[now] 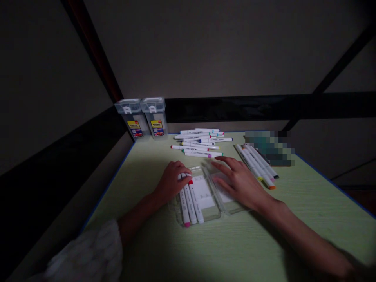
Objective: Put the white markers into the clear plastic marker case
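Note:
A clear plastic marker case (216,216) lies unfolded on the table, with a white paper insert in it. Three white markers (190,201) rest side by side in its left half, one with a pink end and one with a red band near the top. My left hand (173,178) is closed over the upper ends of these markers, thumb and fingers curled around them. Over the case's right half is my right hand (239,182), its fingers spread and nothing held. Its fingertips are close to the loose markers behind the case.
Several white markers with coloured caps (202,143) lie in a loose pile at the back. More thick markers (255,166) lie at the right beside a blurred flat object (267,148). Two lidded clear containers (154,117) stand at the back left corner of the pale green table (164,250).

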### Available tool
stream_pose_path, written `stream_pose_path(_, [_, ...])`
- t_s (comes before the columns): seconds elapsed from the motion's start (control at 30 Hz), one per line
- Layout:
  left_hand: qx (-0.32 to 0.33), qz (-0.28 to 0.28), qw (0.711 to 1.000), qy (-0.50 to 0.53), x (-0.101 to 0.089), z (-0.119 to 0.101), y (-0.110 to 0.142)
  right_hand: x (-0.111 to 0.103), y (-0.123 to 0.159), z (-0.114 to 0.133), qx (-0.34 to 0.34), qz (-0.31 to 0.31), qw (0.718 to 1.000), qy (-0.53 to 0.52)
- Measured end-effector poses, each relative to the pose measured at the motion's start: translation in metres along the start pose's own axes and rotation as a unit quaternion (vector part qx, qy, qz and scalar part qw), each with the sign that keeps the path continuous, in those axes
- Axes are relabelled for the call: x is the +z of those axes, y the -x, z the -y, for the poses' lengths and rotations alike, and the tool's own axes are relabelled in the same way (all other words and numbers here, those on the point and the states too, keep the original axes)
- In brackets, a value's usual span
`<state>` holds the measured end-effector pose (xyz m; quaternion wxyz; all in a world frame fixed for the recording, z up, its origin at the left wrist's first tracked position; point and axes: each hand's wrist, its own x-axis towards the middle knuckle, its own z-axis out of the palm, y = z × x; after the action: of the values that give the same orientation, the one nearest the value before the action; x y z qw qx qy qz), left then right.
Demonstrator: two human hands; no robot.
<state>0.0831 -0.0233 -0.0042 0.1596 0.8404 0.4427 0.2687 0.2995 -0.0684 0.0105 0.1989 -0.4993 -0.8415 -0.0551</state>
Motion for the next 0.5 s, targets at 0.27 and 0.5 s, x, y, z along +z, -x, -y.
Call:
stream_pose_path(0.27, [0.015, 0.003, 1.000, 0.000, 0.000, 0.002, 0.002, 0.016, 0.002, -0.022, 0.079, 0.039, 0.995, 0.052])
stream_pose_path(0.5, [0.033, 0.006, 0.999, -0.008, 0.000, 0.005, 0.003, 0.023, 0.004, -0.025, 0.089, 0.052, 0.993, 0.051])
